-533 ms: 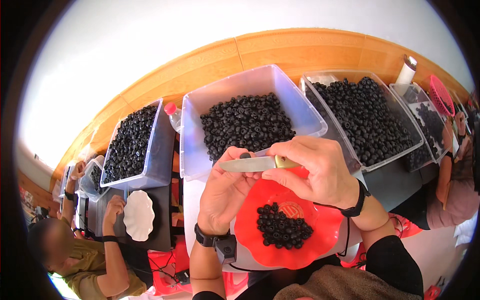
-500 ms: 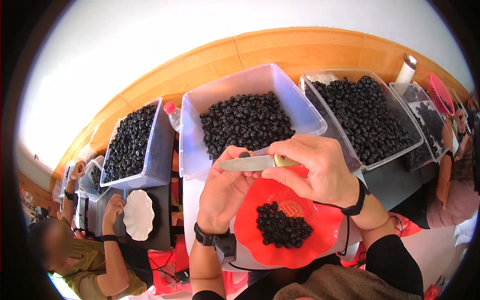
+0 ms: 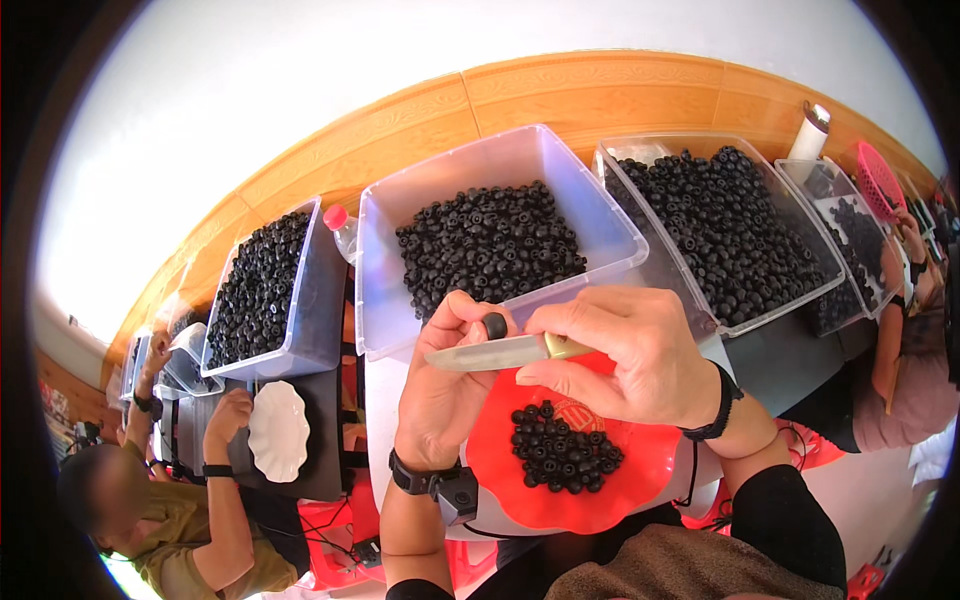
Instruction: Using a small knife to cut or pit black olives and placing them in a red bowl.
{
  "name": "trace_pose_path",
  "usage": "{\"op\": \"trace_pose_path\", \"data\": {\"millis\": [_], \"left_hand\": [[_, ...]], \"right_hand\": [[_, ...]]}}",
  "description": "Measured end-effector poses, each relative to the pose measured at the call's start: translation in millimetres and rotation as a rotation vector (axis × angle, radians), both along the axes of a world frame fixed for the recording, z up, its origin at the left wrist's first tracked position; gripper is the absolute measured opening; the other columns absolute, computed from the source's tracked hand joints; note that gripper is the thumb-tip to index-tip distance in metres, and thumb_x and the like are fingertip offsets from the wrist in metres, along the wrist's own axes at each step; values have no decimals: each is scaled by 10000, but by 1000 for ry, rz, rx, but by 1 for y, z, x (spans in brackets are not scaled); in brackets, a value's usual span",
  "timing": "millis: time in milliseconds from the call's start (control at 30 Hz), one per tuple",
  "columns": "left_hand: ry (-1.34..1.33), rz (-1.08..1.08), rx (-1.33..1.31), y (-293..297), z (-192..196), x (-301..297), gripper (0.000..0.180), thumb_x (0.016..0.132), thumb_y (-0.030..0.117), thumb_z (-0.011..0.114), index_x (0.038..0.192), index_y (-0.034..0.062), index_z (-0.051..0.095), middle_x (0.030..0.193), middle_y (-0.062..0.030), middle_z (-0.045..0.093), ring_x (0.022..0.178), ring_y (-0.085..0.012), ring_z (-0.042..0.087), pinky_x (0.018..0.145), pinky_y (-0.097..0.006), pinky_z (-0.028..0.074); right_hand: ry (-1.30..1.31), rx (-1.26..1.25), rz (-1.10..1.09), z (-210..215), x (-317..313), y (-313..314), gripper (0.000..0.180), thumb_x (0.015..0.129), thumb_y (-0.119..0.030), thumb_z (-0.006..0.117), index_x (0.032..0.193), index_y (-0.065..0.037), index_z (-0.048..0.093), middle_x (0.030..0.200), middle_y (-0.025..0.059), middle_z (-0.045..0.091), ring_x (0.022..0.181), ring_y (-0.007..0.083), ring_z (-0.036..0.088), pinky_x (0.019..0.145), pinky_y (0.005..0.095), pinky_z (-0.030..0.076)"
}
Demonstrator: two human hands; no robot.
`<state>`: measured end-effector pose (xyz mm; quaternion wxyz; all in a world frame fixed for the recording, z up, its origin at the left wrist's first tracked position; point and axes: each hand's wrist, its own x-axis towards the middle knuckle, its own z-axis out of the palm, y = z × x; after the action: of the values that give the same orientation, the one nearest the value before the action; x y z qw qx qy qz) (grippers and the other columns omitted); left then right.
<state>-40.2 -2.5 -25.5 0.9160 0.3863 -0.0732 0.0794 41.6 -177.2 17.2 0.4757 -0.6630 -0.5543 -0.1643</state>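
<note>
My left hand (image 3: 445, 385) pinches a small round black rubber-looking piece (image 3: 494, 325) between thumb and fingertips. In my right hand (image 3: 632, 352) is a small knife (image 3: 487, 354) with a pale yellowish handle; its blade points left, lying across the left palm just below the piece. Whether the edge touches the piece I cannot tell. Beneath both hands sits a red wavy-rimmed plate (image 3: 640, 485) with a pile of black bead-like pieces (image 3: 562, 447). Beyond them stands a large clear bin (image 3: 620, 232), partly filled with the same holed pieces.
Full bins stand at left (image 3: 318, 300) and right (image 3: 800, 285). A bottle with a red cap (image 3: 342, 232) is wedged beside the middle bin. At left, a co-worker (image 3: 190, 530) sits by a white wavy plate (image 3: 279, 432); another person (image 3: 905, 370) works at right.
The knife and right hand have shifted slightly left and down. The black piece now shows more fully above the blade. The co-worker at right has moved a hand up a little.
</note>
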Motion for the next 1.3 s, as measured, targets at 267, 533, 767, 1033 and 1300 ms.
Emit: {"op": "trace_pose_path", "data": {"millis": [267, 533, 767, 1033, 1300], "left_hand": [[-28, -3, 4, -2, 2, -1, 37, 934, 93, 540, 958, 73, 521, 942, -54, 560, 893, -135, 542, 835, -281, 450], [-60, -22, 9, 3, 0, 3, 61, 912, 75, 566, 957, 73, 525, 956, -63, 561, 908, -137, 539, 837, -278, 443], [-32, 32, -25, -3, -2, 5, 117, 891, 86, 603, 974, 77, 521, 893, -46, 540, 817, -134, 501, 833, -289, 439], [-14, 26, -25, -7, -6, 7, 220, 892, 92, 607, 1085, 76, 503, 898, -42, 554, 828, -135, 512, 842, -302, 445], [62, 24, 21, -15, -8, 5, 380, 872, 54, 619, 1204, 66, 434, 1125, -70, 595, 1019, -158, 580, 880, -295, 457]], "right_hand": [[-18, -38, -65, -2, 2, -1, 270, 696, -183, 803, 881, -59, 651, 636, 49, 561, 531, 212, 561, 477, 303, 427], [-7, -61, -67, -3, 8, 0, 249, 709, -175, 791, 875, -51, 653, 660, 57, 582, 552, 224, 574, 491, 307, 443], [209, -132, -50, -6, 8, -1, 211, 787, -216, 733, 857, -36, 648, 634, 58, 560, 525, 176, 537, 483, 291, 408], [931, -56, 313, -6, 14, 1, 214, 859, -220, 681, 857, -13, 624, 593, -37, 438, 564, 37, 374, 478, 243, 326], [609, -102, 186, -10, 8, 5, 137, 852, -100, 684, 924, -2, 621, 762, -15, 597, 597, 18, 453, 546, 175, 352]]}}
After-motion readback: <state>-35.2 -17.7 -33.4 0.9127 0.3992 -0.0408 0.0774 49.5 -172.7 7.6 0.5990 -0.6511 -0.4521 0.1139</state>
